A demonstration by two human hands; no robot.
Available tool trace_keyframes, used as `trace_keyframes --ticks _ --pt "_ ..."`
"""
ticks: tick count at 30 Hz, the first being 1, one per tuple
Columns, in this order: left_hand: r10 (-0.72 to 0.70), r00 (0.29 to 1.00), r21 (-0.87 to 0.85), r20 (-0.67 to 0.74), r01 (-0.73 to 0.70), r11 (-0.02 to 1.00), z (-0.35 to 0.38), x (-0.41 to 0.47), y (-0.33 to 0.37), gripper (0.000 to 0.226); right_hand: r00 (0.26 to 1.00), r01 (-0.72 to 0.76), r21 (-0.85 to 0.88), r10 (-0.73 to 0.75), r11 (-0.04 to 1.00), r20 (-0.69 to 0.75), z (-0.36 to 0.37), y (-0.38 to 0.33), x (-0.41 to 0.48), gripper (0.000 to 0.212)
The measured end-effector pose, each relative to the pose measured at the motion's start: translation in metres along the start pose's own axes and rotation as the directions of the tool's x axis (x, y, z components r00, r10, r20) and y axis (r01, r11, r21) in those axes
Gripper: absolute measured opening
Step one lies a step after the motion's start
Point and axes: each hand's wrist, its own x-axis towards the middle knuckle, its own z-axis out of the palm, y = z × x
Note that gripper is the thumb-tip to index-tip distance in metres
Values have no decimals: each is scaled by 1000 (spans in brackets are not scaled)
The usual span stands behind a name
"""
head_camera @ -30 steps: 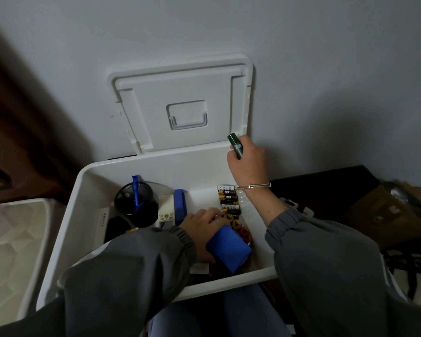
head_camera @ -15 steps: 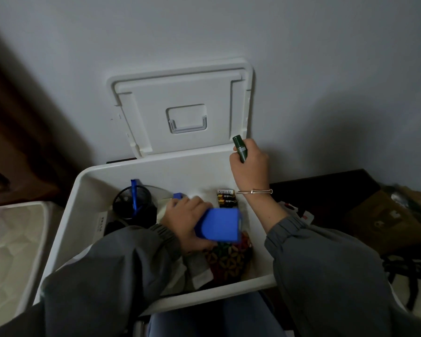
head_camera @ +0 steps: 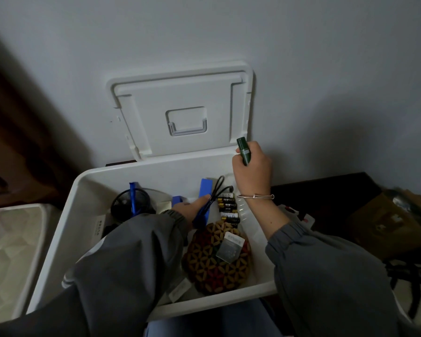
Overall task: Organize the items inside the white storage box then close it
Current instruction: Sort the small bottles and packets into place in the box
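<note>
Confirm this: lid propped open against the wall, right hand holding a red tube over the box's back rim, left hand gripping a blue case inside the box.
Wrong colour: the head view shows the tube in the right hand is dark green, not red. The lid is propped open, and the left hand grips the blue case inside the box.

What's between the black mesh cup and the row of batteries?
Head view: the left hand gripping a blue box and black cable, plus a small white box.
</note>
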Motion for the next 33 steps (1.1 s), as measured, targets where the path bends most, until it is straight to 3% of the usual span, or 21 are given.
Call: trace_keyframes --ticks 6,16,20,23,26,33 --pt "-119 993 148 -21 121 982 14 17 10 84 1000 16 15 -16 1000 12 1 2 0 7" --pt "-27 1000 386 10 21 922 31 30 12 74 999 28 11 -28 1000 17 1 2 0 5" --pt "-11 1000 341 0 10 940 26 30 10 68 999 29 8 -29 1000 26 1 1 0 5" --pt "104 994 99 28 -106 989 19 32 1 53 999 25 4 -25 1000 27 0 1 0 6" --pt "125 990 -72 70 -120 990 13 29 -3 38 999 24 10 -24 1000 25 0 1 0 7" --pt "198 975 179 98 -213 960 27 32 -15 47 999 42 1 -42 999 34 -1 0 -1 5"
